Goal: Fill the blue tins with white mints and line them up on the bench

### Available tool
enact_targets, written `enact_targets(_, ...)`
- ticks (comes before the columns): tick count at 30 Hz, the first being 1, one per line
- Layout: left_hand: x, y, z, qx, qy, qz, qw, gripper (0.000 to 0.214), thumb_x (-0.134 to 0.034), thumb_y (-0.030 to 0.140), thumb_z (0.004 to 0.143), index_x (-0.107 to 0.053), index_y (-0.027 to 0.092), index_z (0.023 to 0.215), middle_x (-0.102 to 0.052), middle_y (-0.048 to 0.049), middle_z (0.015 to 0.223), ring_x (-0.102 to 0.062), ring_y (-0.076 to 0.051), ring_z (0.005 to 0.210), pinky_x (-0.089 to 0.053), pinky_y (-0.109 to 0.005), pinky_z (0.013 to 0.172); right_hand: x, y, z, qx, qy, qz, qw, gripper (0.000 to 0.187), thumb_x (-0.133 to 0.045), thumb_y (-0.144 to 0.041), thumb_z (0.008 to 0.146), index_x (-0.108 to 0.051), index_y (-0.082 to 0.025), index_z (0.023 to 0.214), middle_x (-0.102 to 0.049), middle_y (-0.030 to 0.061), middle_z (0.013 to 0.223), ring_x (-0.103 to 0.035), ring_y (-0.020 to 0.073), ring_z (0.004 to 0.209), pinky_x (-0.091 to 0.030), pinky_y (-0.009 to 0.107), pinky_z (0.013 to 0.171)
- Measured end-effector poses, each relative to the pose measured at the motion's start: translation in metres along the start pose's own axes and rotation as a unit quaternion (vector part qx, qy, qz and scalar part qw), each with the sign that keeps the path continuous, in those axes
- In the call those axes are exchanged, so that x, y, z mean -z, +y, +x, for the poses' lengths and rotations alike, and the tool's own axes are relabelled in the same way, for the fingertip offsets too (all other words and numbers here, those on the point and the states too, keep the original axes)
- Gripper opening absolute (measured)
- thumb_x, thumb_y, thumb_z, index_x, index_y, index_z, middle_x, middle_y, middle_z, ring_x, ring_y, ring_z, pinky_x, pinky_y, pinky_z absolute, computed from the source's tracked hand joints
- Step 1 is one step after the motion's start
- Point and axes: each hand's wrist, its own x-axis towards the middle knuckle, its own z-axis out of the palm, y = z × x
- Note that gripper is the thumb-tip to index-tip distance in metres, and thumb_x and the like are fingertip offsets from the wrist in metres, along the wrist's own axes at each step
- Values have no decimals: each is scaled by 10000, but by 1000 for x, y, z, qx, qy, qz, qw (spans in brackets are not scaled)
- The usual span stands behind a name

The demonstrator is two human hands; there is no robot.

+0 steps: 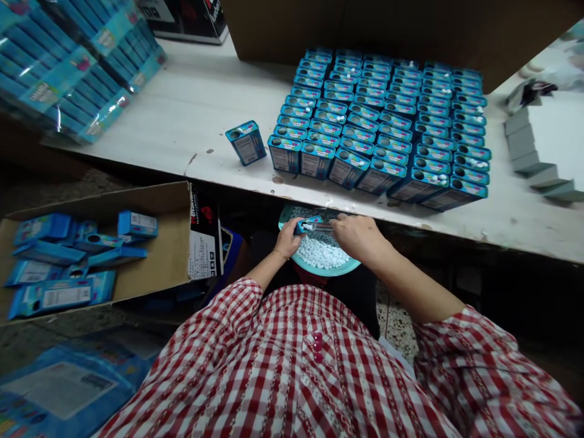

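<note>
Above a turquoise basin (351,267) of small white pellets (325,254), my left hand (288,238) is closed around a small blue box (311,222). White pellets show at the opening of that box. My right hand (358,236) grips what looks like a metal spoon (325,227), its end at the box's opening. Its bowl is not clearly visible. Rows of upright blue boxes (349,161) with round holes in their tops stand on the table beyond. White pellets lie on several of the tops. One more blue box (247,145) stands apart, left of the rows.
The white table (191,115) has a front edge just past the basin. At the left, a cardboard carton (168,243) holds several loose blue boxes. Wrapped blue packs (77,67) sit at the back left. White folded card (554,143) lies at the right.
</note>
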Motion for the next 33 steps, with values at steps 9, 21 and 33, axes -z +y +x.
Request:
enact_targets(9, 17, -8, -4, 44, 60, -77, 994, 384, -639, 252, 704, -529, 187, 1066, -624, -45, 1008, -595, -190, 920, -464, -329, 863, -113, 56, -8, -109, -45, 105, 987, 317, -430, -311, 881, -569, -244, 1158, -627, 101, 1081, -619, 207, 899, -446, 285, 691)
enact_targets(21, 29, -26, -5, 103, 113, -134, 979, 487, -666, 297, 657, -490, 159, 1090, -620, -61, 1009, -597, -197, 930, -469, -353, 875, -195, 8, 62, -48, 4, 337, 940, 370, -436, -316, 888, -570, -157, 1194, -647, 75, 1132, -595, 161, 1000, -439, 221, 834)
enact_targets(33, 18, -6, -5, 45, 52, -45, 997, 394, -605, 203, 698, -529, 178, 1084, -622, -65, 1039, -590, -213, 956, -458, -353, 890, -100, 47, 12, 34, 94, 390, 915, 351, -510, -330, 830, -624, -226, 1145, -650, 53, 1137, -588, 203, 1043, -434, 316, 903)
